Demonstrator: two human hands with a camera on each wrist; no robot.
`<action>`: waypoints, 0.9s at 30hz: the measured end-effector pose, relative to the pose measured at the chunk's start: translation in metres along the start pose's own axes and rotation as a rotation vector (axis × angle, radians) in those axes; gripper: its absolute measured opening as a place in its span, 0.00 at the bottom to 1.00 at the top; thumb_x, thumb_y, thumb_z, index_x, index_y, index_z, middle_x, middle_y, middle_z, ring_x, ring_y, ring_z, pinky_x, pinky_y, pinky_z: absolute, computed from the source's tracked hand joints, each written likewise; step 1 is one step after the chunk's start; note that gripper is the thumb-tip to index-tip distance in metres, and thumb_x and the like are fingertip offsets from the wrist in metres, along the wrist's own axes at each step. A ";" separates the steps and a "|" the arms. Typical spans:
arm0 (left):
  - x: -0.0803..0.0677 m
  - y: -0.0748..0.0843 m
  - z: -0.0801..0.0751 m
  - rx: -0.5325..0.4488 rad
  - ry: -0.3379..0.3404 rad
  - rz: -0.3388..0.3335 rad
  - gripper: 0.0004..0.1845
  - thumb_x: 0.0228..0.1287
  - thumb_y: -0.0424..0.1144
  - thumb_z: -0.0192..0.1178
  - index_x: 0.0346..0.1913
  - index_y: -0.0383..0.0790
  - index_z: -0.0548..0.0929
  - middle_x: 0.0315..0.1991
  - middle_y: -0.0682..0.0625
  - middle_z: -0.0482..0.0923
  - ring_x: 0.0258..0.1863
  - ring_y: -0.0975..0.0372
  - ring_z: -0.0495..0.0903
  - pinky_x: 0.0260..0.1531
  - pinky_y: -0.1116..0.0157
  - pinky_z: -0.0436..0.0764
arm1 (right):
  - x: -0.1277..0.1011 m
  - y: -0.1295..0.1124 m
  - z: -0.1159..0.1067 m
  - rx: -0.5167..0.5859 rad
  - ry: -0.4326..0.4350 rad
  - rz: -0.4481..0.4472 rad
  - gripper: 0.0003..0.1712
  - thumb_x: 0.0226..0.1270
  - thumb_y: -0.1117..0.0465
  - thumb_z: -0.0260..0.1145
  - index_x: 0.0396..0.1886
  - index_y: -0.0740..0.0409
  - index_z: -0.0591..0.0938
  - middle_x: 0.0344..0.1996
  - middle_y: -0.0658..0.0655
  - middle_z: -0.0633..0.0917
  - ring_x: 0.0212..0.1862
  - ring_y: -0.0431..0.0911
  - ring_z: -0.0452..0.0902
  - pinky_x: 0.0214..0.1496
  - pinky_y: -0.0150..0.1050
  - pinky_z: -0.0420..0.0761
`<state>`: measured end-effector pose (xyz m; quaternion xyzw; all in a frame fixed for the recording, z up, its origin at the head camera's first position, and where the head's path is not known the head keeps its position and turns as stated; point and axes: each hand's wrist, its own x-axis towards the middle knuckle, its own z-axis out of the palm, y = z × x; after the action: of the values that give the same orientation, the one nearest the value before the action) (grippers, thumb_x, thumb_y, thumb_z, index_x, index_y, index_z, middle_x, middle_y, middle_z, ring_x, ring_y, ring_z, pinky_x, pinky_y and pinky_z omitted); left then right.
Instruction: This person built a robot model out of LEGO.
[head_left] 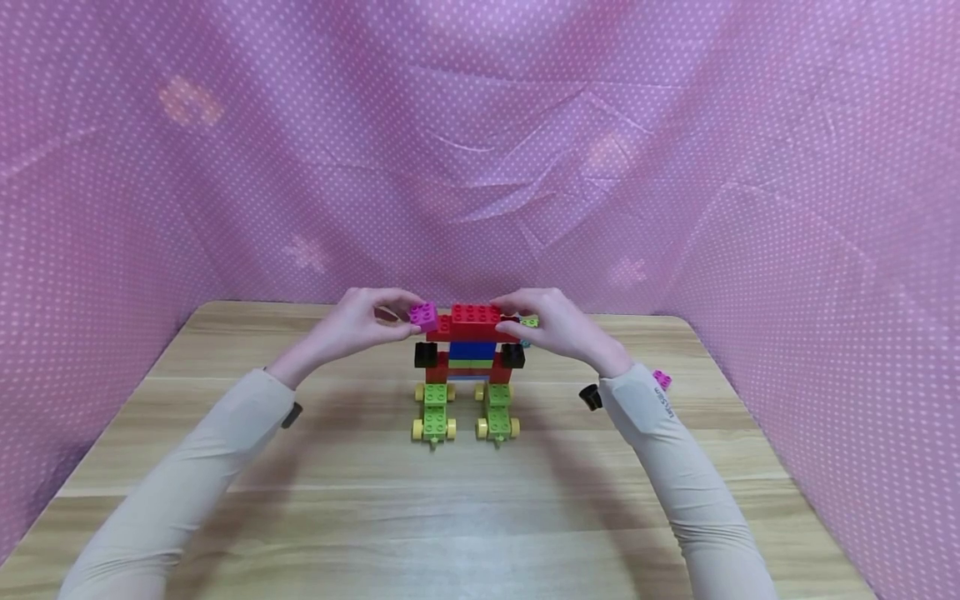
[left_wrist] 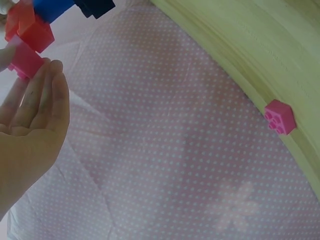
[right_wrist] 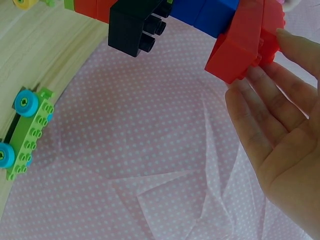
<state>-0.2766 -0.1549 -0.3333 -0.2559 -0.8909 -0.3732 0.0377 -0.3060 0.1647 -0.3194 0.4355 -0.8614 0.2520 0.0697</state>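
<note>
A toy-brick figure stands on the table, with two green wheeled bases [head_left: 435,421] as feet, a blue middle [head_left: 472,351], black bricks [head_left: 426,355] at its sides and red bricks [head_left: 476,315] across the top. My left hand [head_left: 358,321] pinches a magenta brick [head_left: 423,317] between thumb and fingers, against the left end of the red top; the left wrist view shows the brick [left_wrist: 27,59] right at a red brick [left_wrist: 36,32]. At the other end, my right hand [head_left: 553,322] grips the red top, thumb on one side and fingers under the end brick [right_wrist: 235,47].
Behind the right hand is a green wheeled base with blue wheels [right_wrist: 31,132]. One loose magenta brick [head_left: 662,379] lies right of the right forearm; a pink brick [left_wrist: 280,117] sits near the table edge in the left wrist view. Dotted pink cloth [head_left: 480,167] surrounds the wooden table [head_left: 465,517].
</note>
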 end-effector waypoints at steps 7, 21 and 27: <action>0.004 0.005 -0.003 0.088 -0.006 0.040 0.20 0.60 0.36 0.69 0.56 0.40 0.84 0.46 0.47 0.88 0.44 0.58 0.86 0.49 0.60 0.87 | 0.000 0.000 0.000 0.003 0.007 -0.009 0.22 0.67 0.57 0.69 0.58 0.60 0.82 0.52 0.58 0.87 0.50 0.49 0.85 0.55 0.48 0.85; 0.009 0.016 -0.010 0.193 -0.044 0.099 0.20 0.59 0.35 0.69 0.55 0.37 0.84 0.48 0.43 0.87 0.45 0.54 0.86 0.48 0.54 0.87 | 0.001 -0.001 0.000 -0.005 0.008 -0.006 0.22 0.67 0.56 0.69 0.58 0.59 0.82 0.53 0.57 0.87 0.50 0.48 0.85 0.56 0.45 0.85; 0.010 0.019 -0.012 0.209 -0.070 0.099 0.20 0.59 0.34 0.69 0.56 0.37 0.84 0.48 0.43 0.87 0.46 0.53 0.86 0.45 0.56 0.88 | 0.000 -0.001 0.000 -0.004 0.006 -0.006 0.22 0.67 0.56 0.69 0.58 0.59 0.82 0.52 0.57 0.87 0.51 0.48 0.85 0.56 0.44 0.85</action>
<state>-0.2777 -0.1478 -0.3098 -0.3071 -0.9121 -0.2668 0.0516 -0.3057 0.1639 -0.3191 0.4374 -0.8603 0.2512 0.0737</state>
